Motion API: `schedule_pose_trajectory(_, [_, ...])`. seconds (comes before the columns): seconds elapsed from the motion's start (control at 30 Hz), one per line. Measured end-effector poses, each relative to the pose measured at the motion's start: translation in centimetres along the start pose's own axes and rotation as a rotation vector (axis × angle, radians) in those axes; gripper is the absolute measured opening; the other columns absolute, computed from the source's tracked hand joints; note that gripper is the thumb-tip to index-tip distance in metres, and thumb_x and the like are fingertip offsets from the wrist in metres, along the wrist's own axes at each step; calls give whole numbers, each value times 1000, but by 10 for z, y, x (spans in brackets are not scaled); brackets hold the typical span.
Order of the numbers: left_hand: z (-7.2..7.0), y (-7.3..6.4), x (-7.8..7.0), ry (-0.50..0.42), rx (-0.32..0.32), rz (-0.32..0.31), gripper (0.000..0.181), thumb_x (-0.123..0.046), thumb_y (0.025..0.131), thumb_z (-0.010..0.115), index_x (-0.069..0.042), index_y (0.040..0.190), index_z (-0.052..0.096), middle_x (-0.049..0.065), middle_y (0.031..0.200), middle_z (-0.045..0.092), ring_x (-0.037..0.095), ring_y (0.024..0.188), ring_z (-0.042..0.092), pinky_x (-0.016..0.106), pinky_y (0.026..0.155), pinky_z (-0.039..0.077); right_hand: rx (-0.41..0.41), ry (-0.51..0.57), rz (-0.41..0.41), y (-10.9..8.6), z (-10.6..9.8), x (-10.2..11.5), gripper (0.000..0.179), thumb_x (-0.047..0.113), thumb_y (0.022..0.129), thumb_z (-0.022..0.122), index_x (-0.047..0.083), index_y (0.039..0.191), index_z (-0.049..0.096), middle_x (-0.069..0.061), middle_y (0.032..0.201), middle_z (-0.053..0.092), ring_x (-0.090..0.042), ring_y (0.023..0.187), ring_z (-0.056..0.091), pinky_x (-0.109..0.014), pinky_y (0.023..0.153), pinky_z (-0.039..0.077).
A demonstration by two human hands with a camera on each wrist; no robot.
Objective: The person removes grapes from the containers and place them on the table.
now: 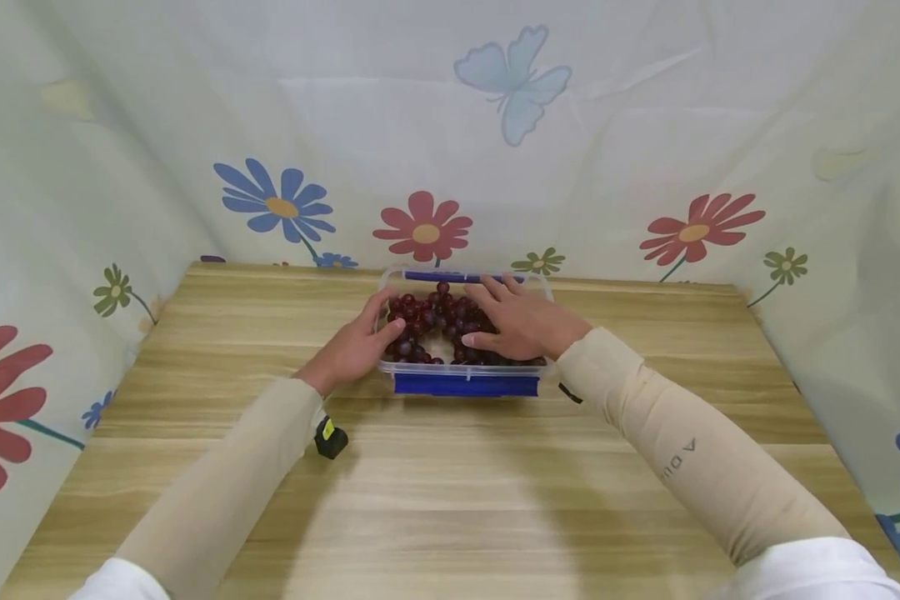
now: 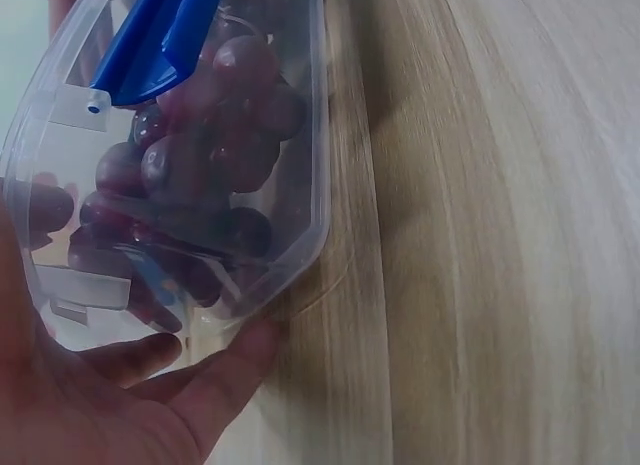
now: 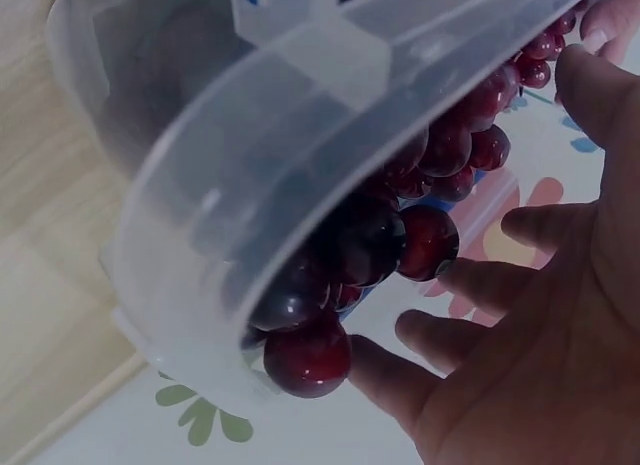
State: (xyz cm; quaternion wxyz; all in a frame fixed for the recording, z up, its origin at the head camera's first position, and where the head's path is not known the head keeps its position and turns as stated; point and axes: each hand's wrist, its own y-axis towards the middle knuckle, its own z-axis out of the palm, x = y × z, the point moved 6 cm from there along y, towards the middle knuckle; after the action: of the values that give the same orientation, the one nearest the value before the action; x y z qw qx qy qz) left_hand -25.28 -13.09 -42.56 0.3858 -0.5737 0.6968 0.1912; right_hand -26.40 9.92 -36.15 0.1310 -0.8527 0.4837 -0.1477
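Note:
A clear plastic container (image 1: 465, 372) with blue clips (image 1: 465, 385) stands toward the table's back edge, full of dark red grapes (image 1: 420, 317). My left hand (image 1: 354, 346) grips its left end, with the thumb over the rim and the other fingers along the outside wall. In the left wrist view, those fingers (image 2: 225, 375) show against the end of the container (image 2: 300, 235). Spread over the right part of the grapes is my right hand (image 1: 528, 321), its fingers extended. Seen from the right wrist, its fingertips are right at the grapes (image 3: 310, 355) near the rim.
The wood-grain table (image 1: 450, 500) stretches toward me on this side of the container. A white curtain (image 1: 345, 108) printed with flowers and a butterfly hangs behind the table and along both sides. A small black device (image 1: 332, 439) sits at my left wrist.

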Motion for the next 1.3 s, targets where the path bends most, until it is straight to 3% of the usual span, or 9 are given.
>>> schedule_pose_trajectory(0.3, [-1, -2, 5, -39, -29, 2, 58, -48, 112, 37, -36, 165, 17, 20, 170, 29, 49, 151, 38, 67, 121, 31, 56, -43, -20, 11, -4, 14, 82, 62, 106, 42, 22, 169, 7, -12, 177, 9, -36, 163, 16, -54, 129, 25])
schedule_pose_trajectory(0.63, [0, -4, 2, -62, -40, -2, 54, -46, 113, 37, -40, 163, 20, 18, 170, 32, 48, 149, 41, 68, 120, 32, 124, 26, 20, 33, -15, 19, 88, 59, 105, 50, 12, 168, 10, -14, 175, 18, -31, 160, 27, -49, 128, 29])
schedule_pose_trajectory(0.7, [0, -4, 3, -60, -43, 4, 54, -47, 112, 37, -40, 163, 20, 19, 169, 33, 45, 139, 53, 67, 117, 38, 143, 20, 33, 37, -16, 19, 89, 59, 105, 50, 8, 168, 12, -14, 174, 23, -31, 160, 27, -47, 129, 29])
schedule_pose_trajectory(0.8, [1, -4, 5, -64, -39, 3, 54, -48, 112, 37, -41, 163, 20, 22, 160, 43, 36, 97, 69, 60, 106, 46, 173, 1, 57, 40, -15, 16, 91, 60, 105, 49, 4, 167, 13, -15, 172, 27, -31, 159, 31, -46, 128, 30])
schedule_pose_trajectory(0.87, [2, -5, 5, -64, -34, 3, 54, -48, 113, 36, -41, 163, 19, 21, 159, 45, 28, 70, 62, 56, 99, 47, 185, -8, 67, 43, -11, 14, 89, 61, 104, 50, 3, 165, 22, -15, 168, 36, -31, 155, 38, -47, 126, 34])
schedule_pose_trajectory(0.93, [3, -6, 6, -70, -28, -3, 53, -47, 113, 36, -41, 163, 19, 21, 157, 45, 24, 55, 54, 54, 97, 47, 197, -13, 77, 45, -7, 11, 85, 62, 103, 51, 4, 162, 33, -15, 163, 44, -31, 151, 45, -47, 124, 37])
schedule_pose_trajectory(1.1, [3, -5, 6, -62, -28, -4, 54, -47, 113, 36, -40, 163, 19, 17, 166, 37, 21, 53, 54, 52, 98, 48, 217, -13, 53, 51, -1, 11, 73, 61, 103, 53, 5, 150, 51, -14, 151, 58, -30, 139, 57, -45, 117, 45])
schedule_pose_trajectory(1.23, [2, -4, 4, -59, -27, -2, 53, -48, 113, 35, -40, 163, 19, 13, 170, 31, 23, 54, 56, 46, 89, 51, 212, -58, 30, 55, -1, 16, 65, 58, 103, 57, 5, 141, 60, -12, 140, 65, -27, 130, 63, -43, 112, 49])
schedule_pose_trajectory(1.3, [1, -4, 4, -62, -27, -2, 53, -47, 113, 35, -40, 163, 20, 15, 167, 35, 23, 54, 56, 43, 82, 52, 208, -83, 23, 56, -1, 18, 61, 57, 101, 62, 6, 135, 63, -10, 130, 68, -24, 121, 65, -40, 107, 51])
